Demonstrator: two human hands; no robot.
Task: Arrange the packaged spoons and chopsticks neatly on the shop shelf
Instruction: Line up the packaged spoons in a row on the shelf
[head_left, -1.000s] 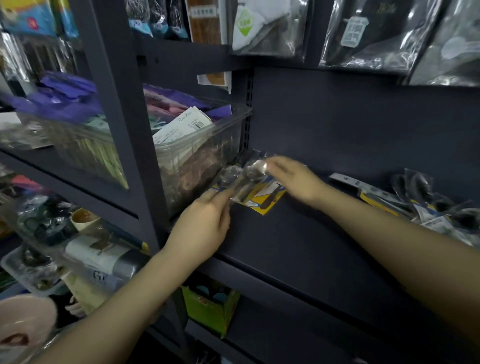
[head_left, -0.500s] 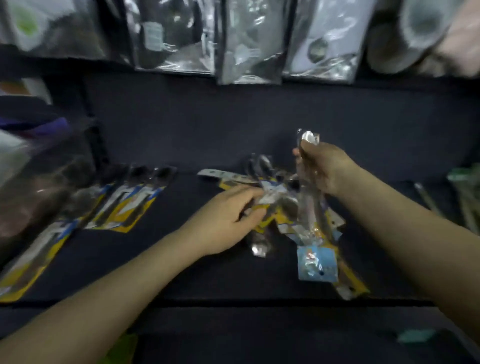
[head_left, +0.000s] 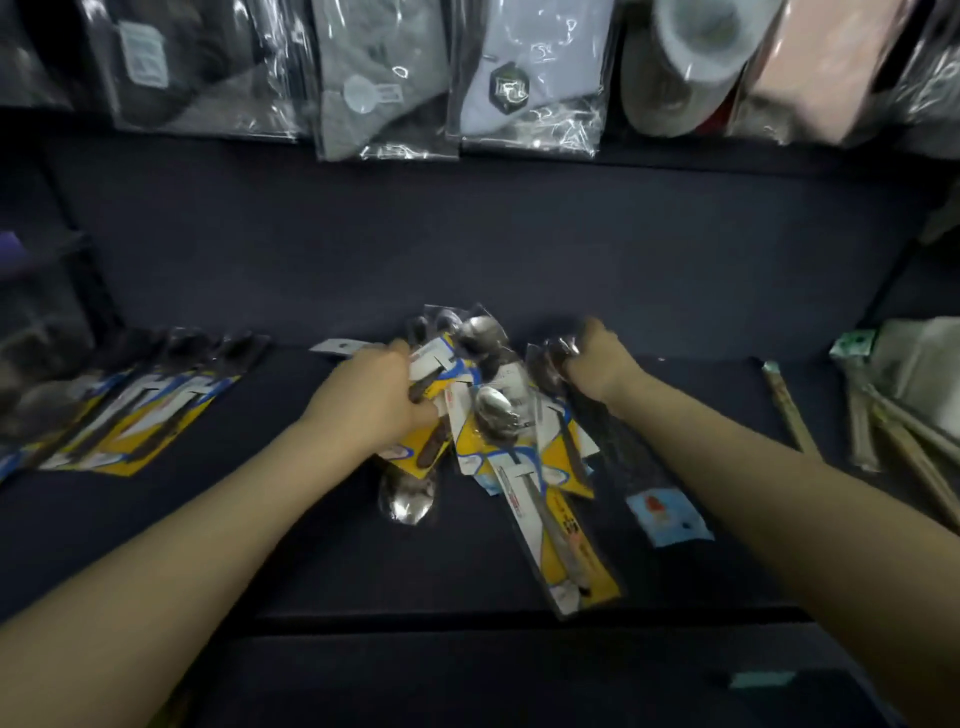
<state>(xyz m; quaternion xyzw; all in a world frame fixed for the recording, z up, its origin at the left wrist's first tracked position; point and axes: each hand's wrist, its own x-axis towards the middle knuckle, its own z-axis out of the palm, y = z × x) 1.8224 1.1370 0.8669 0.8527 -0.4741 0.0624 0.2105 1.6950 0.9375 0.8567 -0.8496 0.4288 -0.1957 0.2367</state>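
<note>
1. Both hands work a jumbled heap of packaged spoons (head_left: 498, 415) in the middle of the dark shop shelf (head_left: 519, 270), the packets crossing one another at odd angles between the two wrists.

2. The left hand (head_left: 374, 402) has its fingers curled round a yellow-carded spoon packet (head_left: 431, 379) at the heap's left edge; the grip looks firm, though the fingertips are hidden under the card.

3. The right hand (head_left: 597, 364) closes over the top of a long dark packet with a blue label (head_left: 639, 467), which runs from the fist toward the front edge of the shelf, beside the right forearm.

4. Well out to the left of the left hand, a row of spoon packets (head_left: 140, 410) already lies side by side, all pointing the same way.

5. To the right of the right arm lie the packaged chopsticks (head_left: 883, 431), loose and slanting, not yet squared up.

6. Just below the left hand, one bare-looking spoon bowl (head_left: 408, 499) shows under clear wrap, apart from the cards.

7. The step in hand appears to be sorting: each hand drawing one packet out of the tangle.

8. The next move probably calls for lifting these two packets clear without dragging the overlapped ones along, then laying the yellow card parallel with the finished row on the left. The long dark packet, whose contents are too blurred to name, needs a place of its own kind.

9. Slippery film sleeves may slide on each other, so a short, steady pull seems wise.
</note>
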